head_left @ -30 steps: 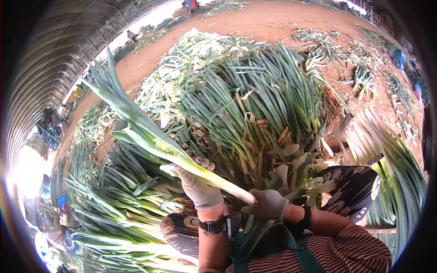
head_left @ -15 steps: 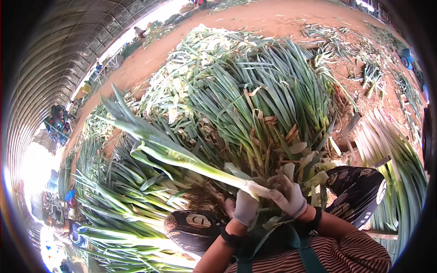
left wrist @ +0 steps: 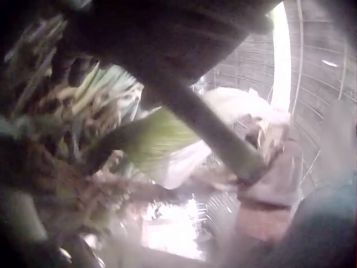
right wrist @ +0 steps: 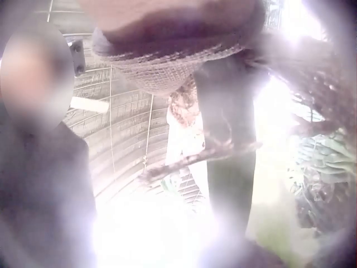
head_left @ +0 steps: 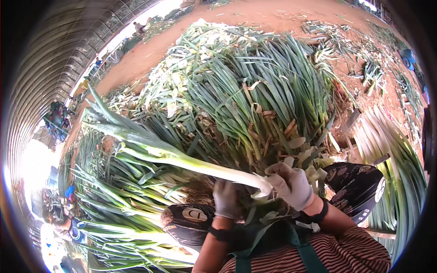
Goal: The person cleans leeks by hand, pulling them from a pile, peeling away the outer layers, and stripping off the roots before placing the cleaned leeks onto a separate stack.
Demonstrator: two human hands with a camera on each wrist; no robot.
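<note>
The leek [head_left: 182, 157] is long, with a white shank and green leaves fanning out at its far end. It lies nearly level in the air above the heaped greens, leaves to the left and slightly raised. Its white base end sits at the right, with loose pale skin hanging there.

White-gloved hands: two, a left hand [head_left: 226, 199] and a right hand [head_left: 291, 184].
Long leek with white shaft and green leaves, lifted: one [head_left: 173, 157].
Heaps of green-leaved leeks on the red earth floor: one large heap [head_left: 259, 91]; one lower heap [head_left: 123, 200] at the left edge.
Row of trimmed white leeks: one [head_left: 387, 150], right edge.
Dark patterned knees: two [head_left: 189, 218] [head_left: 355, 182].
</note>
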